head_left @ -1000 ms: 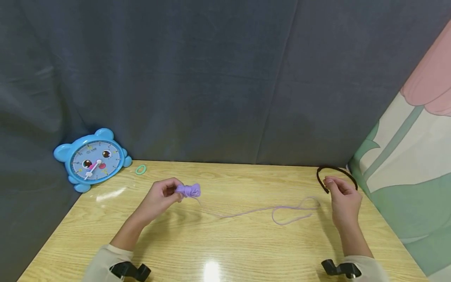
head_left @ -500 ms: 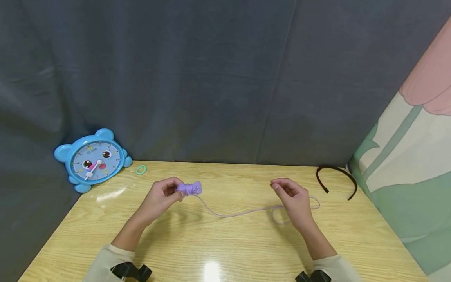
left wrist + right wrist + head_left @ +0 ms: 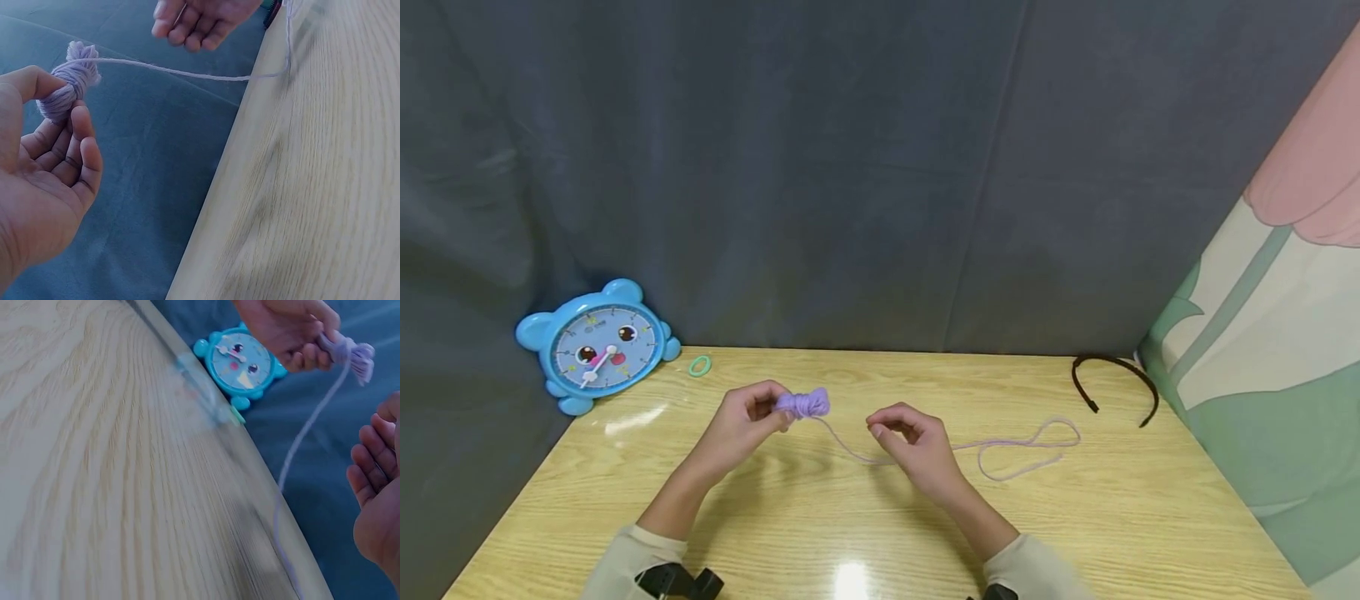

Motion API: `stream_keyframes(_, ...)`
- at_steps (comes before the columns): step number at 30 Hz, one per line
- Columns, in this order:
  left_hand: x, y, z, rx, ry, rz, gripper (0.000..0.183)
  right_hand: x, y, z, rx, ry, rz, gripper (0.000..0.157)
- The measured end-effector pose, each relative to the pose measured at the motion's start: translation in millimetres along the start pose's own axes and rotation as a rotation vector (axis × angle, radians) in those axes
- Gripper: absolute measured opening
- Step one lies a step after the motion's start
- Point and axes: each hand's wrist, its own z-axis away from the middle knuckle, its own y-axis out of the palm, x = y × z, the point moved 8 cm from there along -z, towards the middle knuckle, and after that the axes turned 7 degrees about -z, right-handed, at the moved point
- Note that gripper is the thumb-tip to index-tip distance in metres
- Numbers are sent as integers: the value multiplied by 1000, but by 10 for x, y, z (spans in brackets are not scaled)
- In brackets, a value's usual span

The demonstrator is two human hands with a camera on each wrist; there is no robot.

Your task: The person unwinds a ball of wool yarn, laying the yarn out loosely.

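Note:
A small bundle of purple yarn [image 3: 803, 405], wound tight round its middle, is pinched between the thumb and fingers of my left hand [image 3: 741, 425]. In the left wrist view, the yarn's loose strand [image 3: 169, 70] runs from the bundle down to the table. My right hand [image 3: 917, 450] hovers above that strand, to the right of the bundle. Its fingers are loosely bent and nothing shows between them. In the right wrist view, the right-hand fingers [image 3: 374, 459] stand apart from the bundle. Part of the strand is hidden behind the right hand in the head view.
A blue bear-shaped clock [image 3: 601, 346] leans on the dark curtain [image 3: 820, 183] at the left. Beside it lies a green ring [image 3: 700, 366]. A black headband [image 3: 1112, 359] lies at the back right. The strand's looped end [image 3: 1000, 477] rests on the wooden table [image 3: 760, 533].
My right hand has moved left from beside the headband, across the table, towards the yarn bundle. The left hand keeps its pinch and has hardly moved.

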Motion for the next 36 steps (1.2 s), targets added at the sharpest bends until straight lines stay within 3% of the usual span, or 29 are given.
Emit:
stream_keyframes(10, -19, 20, -11, 1, -5, 9, 7, -125, 341, -100, 12, 39, -25, 21)
stream_keyframes(16, -10, 10, -9, -5, -2, 4, 7, -146, 482, -56, 74, 84, -39, 18)
stream_keyframes(24, 13, 4, -18, -11, -3, -15, 6, -12, 468, 23, 117, 94, -32, 15)
stream_keyframes(31, 20, 10, -17, -11, -8, -32, 5, -7, 488, 82, 200, 187, -79, 23)
stream_keyframes(36, 25, 19, -16, -8, -10, -37, 6, 51, 444, 107, 199, 150, -95, 21)
